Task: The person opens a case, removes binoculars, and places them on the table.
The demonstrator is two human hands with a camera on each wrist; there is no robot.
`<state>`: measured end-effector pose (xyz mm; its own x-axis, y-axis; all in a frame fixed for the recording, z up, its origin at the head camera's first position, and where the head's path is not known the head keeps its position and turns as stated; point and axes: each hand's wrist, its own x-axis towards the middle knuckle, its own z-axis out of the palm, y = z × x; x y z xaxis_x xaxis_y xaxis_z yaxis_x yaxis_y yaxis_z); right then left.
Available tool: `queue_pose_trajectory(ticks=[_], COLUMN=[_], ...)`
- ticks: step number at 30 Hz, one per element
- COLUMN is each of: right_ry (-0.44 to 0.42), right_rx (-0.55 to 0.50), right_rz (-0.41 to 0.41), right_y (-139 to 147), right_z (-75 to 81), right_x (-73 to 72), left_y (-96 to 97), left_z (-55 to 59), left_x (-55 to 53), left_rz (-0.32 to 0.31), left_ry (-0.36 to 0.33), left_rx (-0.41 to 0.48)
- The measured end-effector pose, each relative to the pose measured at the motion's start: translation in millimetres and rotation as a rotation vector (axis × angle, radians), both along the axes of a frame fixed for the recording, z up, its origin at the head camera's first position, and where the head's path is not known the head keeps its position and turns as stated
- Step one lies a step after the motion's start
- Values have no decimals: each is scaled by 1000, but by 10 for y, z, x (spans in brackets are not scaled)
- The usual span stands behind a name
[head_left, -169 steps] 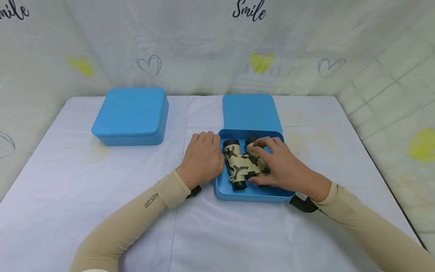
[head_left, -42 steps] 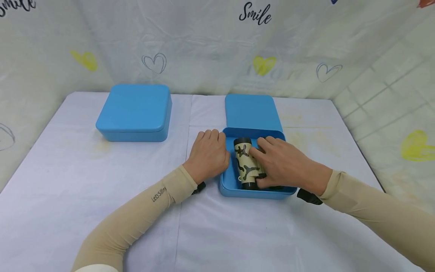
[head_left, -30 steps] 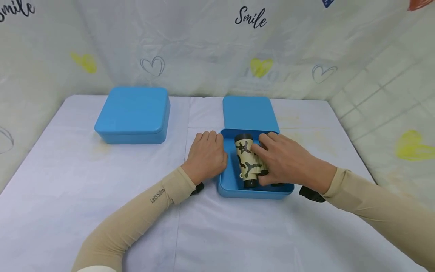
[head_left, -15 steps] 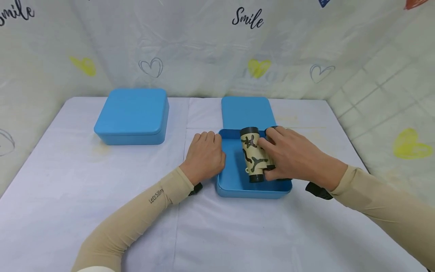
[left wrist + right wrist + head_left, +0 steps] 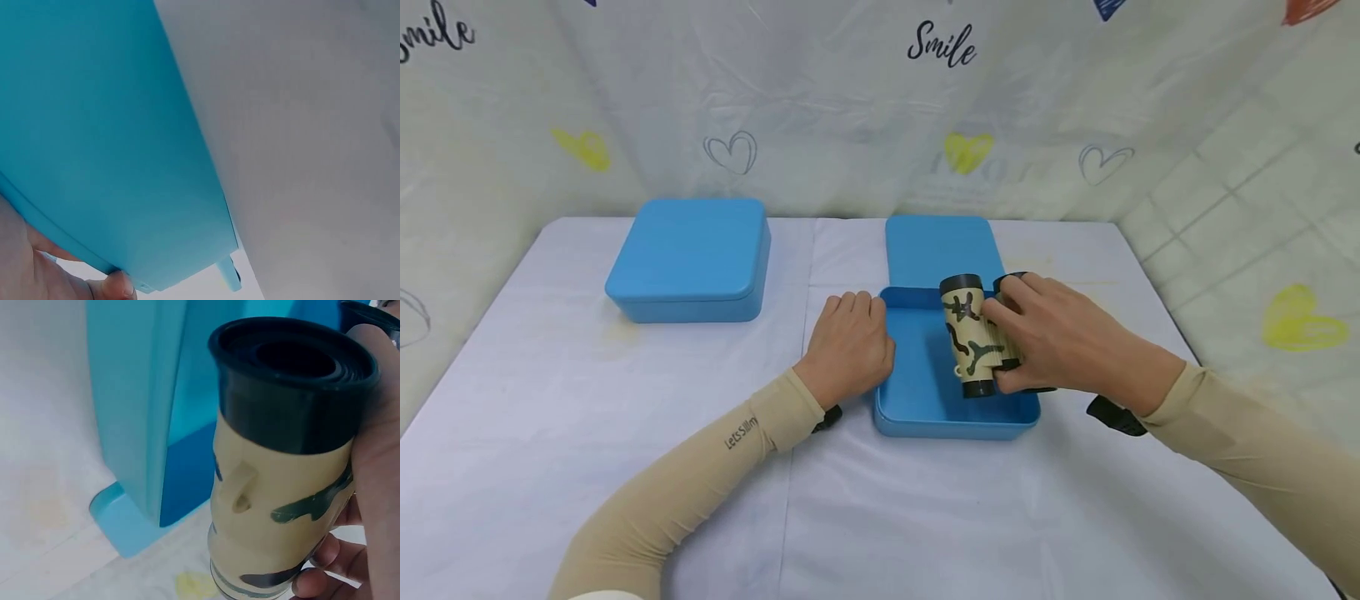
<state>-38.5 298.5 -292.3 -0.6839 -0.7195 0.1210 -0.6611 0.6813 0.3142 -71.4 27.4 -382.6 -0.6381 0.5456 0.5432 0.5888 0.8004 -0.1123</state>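
In the head view my right hand (image 5: pixel 1067 337) grips a pair of camouflage binoculars (image 5: pixel 973 333) with black ends. They are raised over the right half of an open blue box (image 5: pixel 917 421), and part of them is hidden behind my fingers. The right wrist view shows one tan barrel (image 5: pixel 281 500) close up, fingers curled round its far side. At the box's left wall, my left hand (image 5: pixel 850 346) holds the rim. Its thumb (image 5: pixel 119 286) and fingers show at the box edge in the left wrist view.
The box's lid (image 5: pixel 943 250) lies folded back behind it. A second blue box (image 5: pixel 692 258), closed, stands at the back left. White cloth (image 5: pixel 625 400) covers the table, and a printed curtain (image 5: pixel 835 92) hangs behind.
The binoculars lay in the open box at first. My right hand has closed round them, lifted them and moved them rightward. My left hand has stayed at the box's left rim.
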Motion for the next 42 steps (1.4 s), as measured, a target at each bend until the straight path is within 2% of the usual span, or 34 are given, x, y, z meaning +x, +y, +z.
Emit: queue_pose_trajectory(ticks=[7, 20, 28, 39, 42], right_ry=[1, 61, 58, 63, 62], right_rx=[-7, -51, -24, -33, -32], right_rz=[-6, 37, -3, -31, -37], right_y=[59, 220, 316, 467, 511], right_z=[24, 68, 102, 110, 114], right_x=[-3, 2, 27, 29, 35], left_y=[1, 20, 17, 17, 22], left_z=[11, 27, 43, 11, 14], left_x=[15, 20, 25, 16, 22], left_rz=[0, 3, -7, -3, -7], left_ry=[35, -10, 15, -64, -61], left_rx=[-8, -26, -27, -34, -30])
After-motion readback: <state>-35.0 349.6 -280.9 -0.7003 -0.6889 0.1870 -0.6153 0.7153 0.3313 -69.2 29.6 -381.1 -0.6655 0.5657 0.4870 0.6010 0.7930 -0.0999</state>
